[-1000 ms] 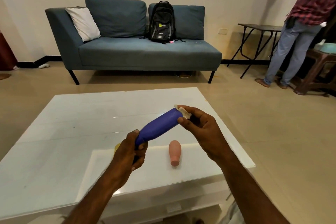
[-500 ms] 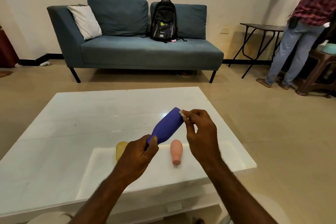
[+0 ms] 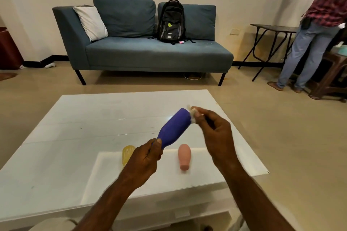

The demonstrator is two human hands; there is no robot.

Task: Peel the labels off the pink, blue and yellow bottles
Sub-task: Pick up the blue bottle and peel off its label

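My left hand [image 3: 144,161] grips the neck end of the blue bottle [image 3: 174,127], which is tilted up and to the right above the white table [image 3: 65,137]. At the bottle's base my right hand [image 3: 216,133] pinches a crumpled whitish label scrap [image 3: 192,112] between thumb and fingers. The pink bottle [image 3: 184,155] lies on its side on the table just below the blue one. The yellow bottle [image 3: 127,154] lies to the left, partly hidden behind my left hand.
A blue sofa [image 3: 150,52] with a white cushion [image 3: 91,21] and a black backpack [image 3: 171,21] stands beyond the table. A person [image 3: 315,30] in jeans stands at the far right beside a dark folding table [image 3: 272,30] and a brown stool [image 3: 332,77].
The blue bottle has tilted more upright and my left hand has shifted its grip toward the neck. My right hand keeps pinching the label scrap at the base.
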